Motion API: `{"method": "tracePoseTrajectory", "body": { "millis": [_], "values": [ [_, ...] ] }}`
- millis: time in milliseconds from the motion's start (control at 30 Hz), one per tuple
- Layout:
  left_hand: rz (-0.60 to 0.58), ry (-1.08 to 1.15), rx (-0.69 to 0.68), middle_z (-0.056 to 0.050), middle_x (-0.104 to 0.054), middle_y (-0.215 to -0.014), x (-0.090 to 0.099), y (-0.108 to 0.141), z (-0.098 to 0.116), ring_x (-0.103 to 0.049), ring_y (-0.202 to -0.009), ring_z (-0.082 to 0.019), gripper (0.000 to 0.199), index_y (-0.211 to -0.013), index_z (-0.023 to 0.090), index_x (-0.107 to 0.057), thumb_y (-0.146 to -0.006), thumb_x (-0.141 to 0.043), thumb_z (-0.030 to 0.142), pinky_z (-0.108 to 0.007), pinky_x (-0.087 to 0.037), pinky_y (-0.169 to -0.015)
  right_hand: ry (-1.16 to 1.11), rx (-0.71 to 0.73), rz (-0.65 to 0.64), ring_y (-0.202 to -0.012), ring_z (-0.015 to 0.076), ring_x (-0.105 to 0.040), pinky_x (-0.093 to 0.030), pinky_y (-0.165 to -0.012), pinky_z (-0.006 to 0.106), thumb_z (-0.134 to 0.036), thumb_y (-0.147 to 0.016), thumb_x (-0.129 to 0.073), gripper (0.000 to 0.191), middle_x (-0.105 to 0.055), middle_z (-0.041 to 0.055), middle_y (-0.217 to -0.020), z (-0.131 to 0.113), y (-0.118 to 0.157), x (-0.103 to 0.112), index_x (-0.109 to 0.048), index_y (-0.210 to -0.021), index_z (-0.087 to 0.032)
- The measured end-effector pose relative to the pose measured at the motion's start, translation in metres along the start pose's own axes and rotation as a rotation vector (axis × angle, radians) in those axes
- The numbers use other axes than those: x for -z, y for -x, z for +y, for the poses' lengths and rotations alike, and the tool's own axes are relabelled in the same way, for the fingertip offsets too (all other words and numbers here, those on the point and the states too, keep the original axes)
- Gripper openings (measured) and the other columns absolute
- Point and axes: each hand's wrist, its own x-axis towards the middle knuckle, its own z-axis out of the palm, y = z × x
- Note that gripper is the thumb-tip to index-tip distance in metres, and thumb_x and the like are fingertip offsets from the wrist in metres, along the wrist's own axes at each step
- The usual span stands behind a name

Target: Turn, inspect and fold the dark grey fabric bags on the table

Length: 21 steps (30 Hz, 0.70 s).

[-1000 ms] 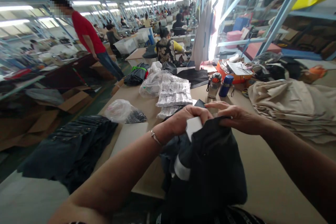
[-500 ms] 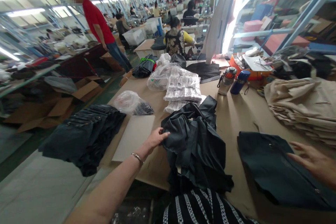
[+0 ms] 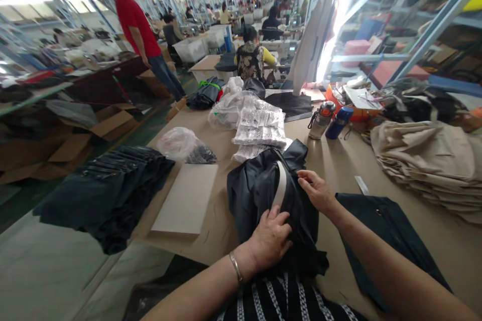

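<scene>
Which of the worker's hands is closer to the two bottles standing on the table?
Right. The right hand rests on the dark cloth just below the bottles; the left hand presses the cloth nearer the body.

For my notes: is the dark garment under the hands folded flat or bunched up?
Bunched up: the dark garment lies in rumpled folds, with both hands pressing on it.

Garment pile [image 3: 271, 200] lying mid-table [image 3: 339, 160], both hands [image 3: 269, 238] resting on it. Board [image 3: 186, 198] sitting just left; folded stack [image 3: 109, 190] further left. Packets [image 3: 259, 128] lying behind, two bottles [image 3: 327, 120] standing right of them. Cloth stack [image 3: 425, 165] lying far right.
</scene>
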Motion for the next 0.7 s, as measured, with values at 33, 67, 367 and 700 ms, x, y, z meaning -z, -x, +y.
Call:
{"method": "tracePoseTrajectory", "body": {
  "millis": [33,67,367,700],
  "values": [
    [0.028,0.076,0.015,-0.013,-0.052,-0.125,-0.008,-0.001,-0.004,-0.035,-0.126,-0.036,0.017,-0.092,0.019,-0.064,-0.076,-0.062,0.025,-0.053,-0.028,-0.104,0.074,0.015,-0.045,-0.087,0.0169,-0.057,-0.047,-0.081,0.032,-0.042,-0.084,-0.049,0.037,-0.061,0.0086,-0.100,-0.002,0.000,-0.002,-0.058,-0.107,-0.015],
    [0.097,0.161,0.047,-0.013,-0.051,-0.126,-0.013,-0.002,-0.008,-0.036,-0.125,-0.033,0.019,-0.095,0.019,-0.063,-0.077,-0.061,0.027,-0.051,-0.029,-0.105,0.162,0.035,-0.098,-0.086,0.0172,-0.056,-0.047,-0.081,0.033,-0.040,-0.084,-0.049,0.035,-0.061,0.0087,-0.099,-0.004,-0.001,-0.005,-0.058,-0.107,-0.015],
    [0.399,0.444,0.228,-0.008,-0.057,-0.103,-0.021,-0.018,-0.030,-0.055,-0.095,-0.019,0.025,-0.090,0.021,-0.063,-0.078,-0.045,0.008,-0.033,-0.044,-0.091,0.996,0.768,-0.757,-0.132,0.0371,-0.027,-0.033,-0.097,0.053,-0.009,-0.080,-0.049,0.035,-0.044,0.0076,-0.138,-0.049,-0.060,-0.037,-0.063,-0.109,-0.023],
    [0.729,0.311,-0.067,-0.006,-0.059,-0.103,0.070,0.023,0.042,-0.054,-0.103,-0.020,0.023,-0.098,0.021,-0.061,-0.079,-0.055,0.008,-0.035,-0.044,-0.094,1.057,0.840,-0.462,-0.065,0.0150,-0.057,-0.032,-0.061,0.028,-0.024,-0.092,-0.039,0.021,-0.063,0.0040,-0.077,-0.150,-0.066,0.007,-0.058,-0.086,-0.018]
  ]
}}
